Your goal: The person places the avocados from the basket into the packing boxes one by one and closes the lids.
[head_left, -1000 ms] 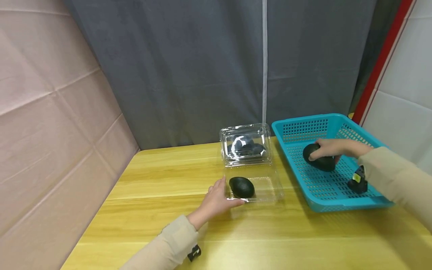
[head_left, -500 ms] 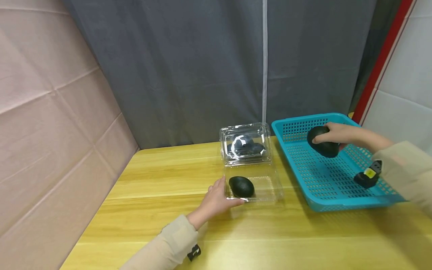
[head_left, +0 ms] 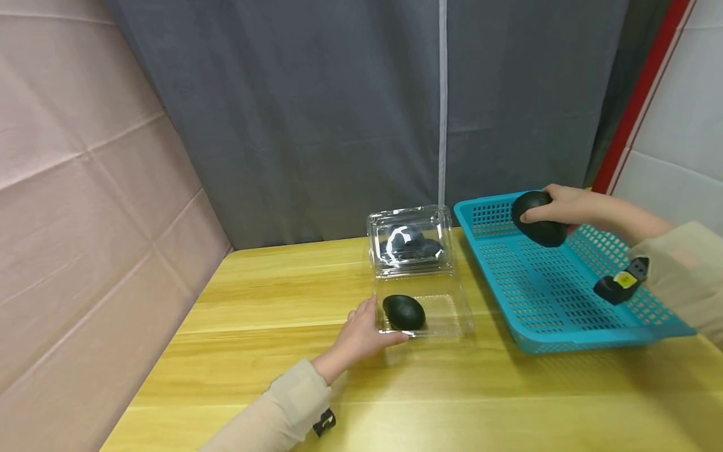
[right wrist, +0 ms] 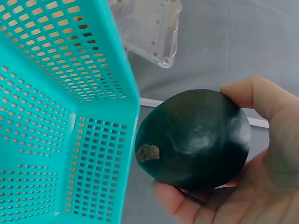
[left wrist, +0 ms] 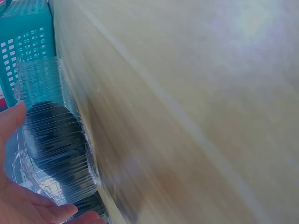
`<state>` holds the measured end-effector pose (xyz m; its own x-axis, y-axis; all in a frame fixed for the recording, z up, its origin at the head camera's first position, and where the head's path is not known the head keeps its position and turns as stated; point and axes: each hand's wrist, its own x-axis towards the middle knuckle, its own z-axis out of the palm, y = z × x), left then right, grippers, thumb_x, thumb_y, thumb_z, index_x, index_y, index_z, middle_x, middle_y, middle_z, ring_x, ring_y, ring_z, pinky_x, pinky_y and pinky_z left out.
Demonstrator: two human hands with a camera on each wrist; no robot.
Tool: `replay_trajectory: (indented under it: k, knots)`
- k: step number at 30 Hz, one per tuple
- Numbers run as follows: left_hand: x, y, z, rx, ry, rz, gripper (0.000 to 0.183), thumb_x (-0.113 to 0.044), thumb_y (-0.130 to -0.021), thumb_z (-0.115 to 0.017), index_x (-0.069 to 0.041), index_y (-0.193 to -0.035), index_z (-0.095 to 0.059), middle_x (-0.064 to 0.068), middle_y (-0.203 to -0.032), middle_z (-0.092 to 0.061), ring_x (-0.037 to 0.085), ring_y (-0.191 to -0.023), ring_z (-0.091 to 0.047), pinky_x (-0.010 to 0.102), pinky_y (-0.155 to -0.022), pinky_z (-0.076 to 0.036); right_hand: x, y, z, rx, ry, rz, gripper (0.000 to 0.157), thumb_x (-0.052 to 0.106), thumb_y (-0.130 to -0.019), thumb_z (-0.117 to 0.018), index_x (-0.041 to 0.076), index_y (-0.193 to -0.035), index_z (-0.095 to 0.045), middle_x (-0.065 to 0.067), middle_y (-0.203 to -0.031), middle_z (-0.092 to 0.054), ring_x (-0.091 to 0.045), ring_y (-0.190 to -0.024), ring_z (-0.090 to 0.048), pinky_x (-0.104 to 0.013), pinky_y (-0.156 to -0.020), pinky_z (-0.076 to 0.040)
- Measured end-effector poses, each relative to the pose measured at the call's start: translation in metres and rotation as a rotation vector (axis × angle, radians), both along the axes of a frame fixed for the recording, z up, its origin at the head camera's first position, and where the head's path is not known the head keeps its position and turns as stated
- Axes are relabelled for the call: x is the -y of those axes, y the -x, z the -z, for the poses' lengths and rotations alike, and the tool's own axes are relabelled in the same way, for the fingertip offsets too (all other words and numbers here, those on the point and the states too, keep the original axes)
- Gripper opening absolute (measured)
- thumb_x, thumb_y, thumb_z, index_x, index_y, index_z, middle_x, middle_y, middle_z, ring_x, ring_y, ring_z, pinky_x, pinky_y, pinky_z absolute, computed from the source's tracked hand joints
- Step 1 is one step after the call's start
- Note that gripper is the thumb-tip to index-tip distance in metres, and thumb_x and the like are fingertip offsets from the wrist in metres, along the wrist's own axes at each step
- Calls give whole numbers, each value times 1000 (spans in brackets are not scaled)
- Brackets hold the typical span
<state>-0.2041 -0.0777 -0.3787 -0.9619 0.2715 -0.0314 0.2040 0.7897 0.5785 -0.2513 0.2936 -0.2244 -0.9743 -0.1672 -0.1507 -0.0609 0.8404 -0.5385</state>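
Note:
My right hand grips a dark green avocado above the far right part of the turquoise basket. In the right wrist view, thumb and fingers lie on opposite sides of this avocado, its stem end facing left. Another avocado lies in the left half of a clear plastic clamshell container. My left hand rests on that container's near left corner, thumb along the front and fingers along the left side. The lid stands raised at the back.
Dark rounded shapes show through the lid; whether they lie behind it or are reflections, I cannot tell. A grey curtain hangs behind the wooden table. The basket's raised wall stands right of the container.
My right hand has lifted the avocado up from inside the basket toward its far rim, and the basket's near right corner shows more. My left hand and the container have stayed put.

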Motion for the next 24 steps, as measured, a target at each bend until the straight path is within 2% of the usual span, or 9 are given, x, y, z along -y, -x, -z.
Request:
replay_trajectory:
  k: [14,24]
  knots:
    - [-1,0,-1,9,8,-2,110,-58,-66,-71,-3,-145,-19,18,-147,-27,38,-133,-25,51,-108,-22,23,0,-25,-17,-11,-9,73,43,-89,-51,-13,-126,-22,-29,-112,-42,-31,-87,-51,-36,-62,-49]
    - [-1,1,1,9,2,-6,111,-59,-65,-71,-3,-145,-18,18,-147,-27,38,-133,-25,51,-108,-20,55,5,-29,-53,-57,-8,76,41,-86,-54,-12,-129,-21,-32,-115,-42,-37,-90,-54,-40,-64,-50]
